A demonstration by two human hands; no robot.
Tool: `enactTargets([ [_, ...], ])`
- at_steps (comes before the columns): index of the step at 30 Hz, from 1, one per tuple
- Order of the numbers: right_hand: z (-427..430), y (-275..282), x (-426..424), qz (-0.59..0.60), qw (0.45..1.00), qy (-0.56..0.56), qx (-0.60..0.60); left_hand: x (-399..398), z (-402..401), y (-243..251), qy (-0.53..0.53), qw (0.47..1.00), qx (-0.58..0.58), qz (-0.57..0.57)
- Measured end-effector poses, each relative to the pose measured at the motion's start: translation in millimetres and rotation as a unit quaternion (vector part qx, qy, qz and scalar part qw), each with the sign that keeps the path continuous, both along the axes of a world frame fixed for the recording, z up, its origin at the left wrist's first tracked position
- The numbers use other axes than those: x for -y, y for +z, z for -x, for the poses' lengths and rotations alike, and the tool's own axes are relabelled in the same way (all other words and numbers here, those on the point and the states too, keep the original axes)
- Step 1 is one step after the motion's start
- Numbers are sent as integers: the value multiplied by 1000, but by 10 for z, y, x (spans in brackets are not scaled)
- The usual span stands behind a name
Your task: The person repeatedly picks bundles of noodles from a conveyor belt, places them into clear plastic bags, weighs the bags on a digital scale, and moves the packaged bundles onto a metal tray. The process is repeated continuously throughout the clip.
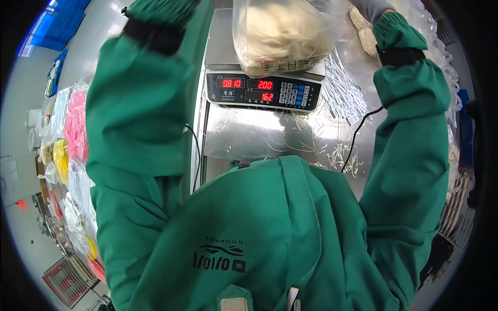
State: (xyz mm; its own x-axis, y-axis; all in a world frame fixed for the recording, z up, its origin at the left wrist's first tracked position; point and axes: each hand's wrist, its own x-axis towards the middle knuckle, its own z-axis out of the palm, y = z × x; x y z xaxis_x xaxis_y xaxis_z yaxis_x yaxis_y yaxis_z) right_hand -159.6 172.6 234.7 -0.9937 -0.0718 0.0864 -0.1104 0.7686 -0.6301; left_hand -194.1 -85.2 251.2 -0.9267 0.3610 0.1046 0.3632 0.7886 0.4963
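A clear plastic bag of pale dried noodles (284,29) rests on the metal pan of a digital weighing scale (264,91). The bag bears printed writing, and red digits glow on the scale's display. At the upper right, part of my right hand (367,8) shows in a grey glove, close to small noodle bundles (365,35) on the metal table. Its fingers are cut off by the top edge, so whether it grips anything is hidden. My left arm reaches up past the scale's left side, blurred, with that hand out of view beyond the top edge.
White plastic cable ties (344,91) lie in a pile right of the scale. Noodle scraps (342,157) litter the steel table (241,128). A black cord (356,136) crosses at right. Clear plastic bags (422,29) line the right side; pink packs (76,126) sit at left.
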Motion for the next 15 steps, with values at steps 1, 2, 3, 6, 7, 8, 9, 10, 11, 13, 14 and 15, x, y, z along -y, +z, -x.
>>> enactTargets([
  [1,-23,-40,-15,18,1000,5,-17,-95,148,28,-16,995,76,-70],
  [2,-65,-67,-36,42,998,11,-37,-116,267,-28,-96,960,157,-209],
  [3,-175,-78,-72,77,995,19,-62,-123,323,-36,-173,894,233,-342],
  [6,-615,-10,-134,221,964,63,-134,37,223,13,-217,630,356,-655],
  [7,-774,49,-126,273,946,77,-155,95,53,20,-150,632,325,-688],
  [8,-940,108,-118,325,927,88,-168,82,-256,101,-82,629,293,-715],
  [9,-1075,183,-106,359,915,89,-160,273,-389,138,-217,566,409,-682],
  [10,-1216,263,-87,376,911,88,-141,240,-633,284,-217,526,483,-665],
  [11,-1332,332,-73,321,939,83,-87,227,-826,316,-215,537,499,-645],
  [13,-1474,484,87,169,962,213,-4,273,-1294,266,-207,606,473,-605],
  [14,-1538,535,213,93,935,343,16,284,-1625,220,-200,663,429,-581],
  [15,-1627,503,286,76,901,426,-35,269,-1803,120,-206,677,431,-560],
])
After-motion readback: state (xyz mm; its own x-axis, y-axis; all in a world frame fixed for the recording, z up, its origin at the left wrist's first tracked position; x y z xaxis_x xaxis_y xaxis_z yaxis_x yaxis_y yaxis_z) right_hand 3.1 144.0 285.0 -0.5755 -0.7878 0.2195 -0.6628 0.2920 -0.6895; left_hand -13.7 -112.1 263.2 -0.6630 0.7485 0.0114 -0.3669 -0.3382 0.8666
